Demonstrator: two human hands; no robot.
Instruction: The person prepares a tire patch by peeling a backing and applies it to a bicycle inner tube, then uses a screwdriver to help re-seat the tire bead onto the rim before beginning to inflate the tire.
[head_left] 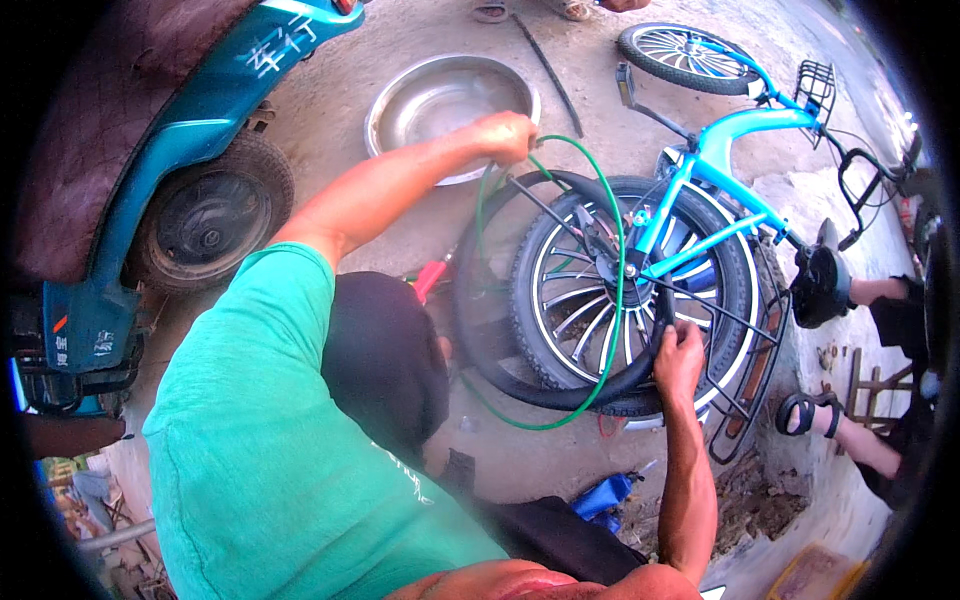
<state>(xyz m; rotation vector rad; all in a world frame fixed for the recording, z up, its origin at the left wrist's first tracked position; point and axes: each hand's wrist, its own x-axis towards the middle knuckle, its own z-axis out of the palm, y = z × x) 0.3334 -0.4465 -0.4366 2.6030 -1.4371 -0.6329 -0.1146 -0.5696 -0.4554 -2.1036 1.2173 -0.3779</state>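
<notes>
My left hand point(505, 138) is closed around a thin green hose point(620, 270), near the rim of a metal basin. The hose loops down in front of the rear wheel point(590, 320) of a blue bicycle point(720, 150) lying on its side. A black inner tube point(480, 350), partly blurred, hangs in a wide loop over the wheel's left part. My right hand point(680, 355) grips that tube at its right side, near the wheel hub. Whether my left fingers also hold the tube cannot be made out.
The metal basin point(388, 95) stands beyond my left arm, with a dark rod point(550, 75) beside it. A teal scooter point(150, 170) is on the left. Near my knee is a red-handled object point(429, 280). A blue bundle point(602, 497) lies below the wheel. Another person's sandalled foot point(808, 414) is at right.
</notes>
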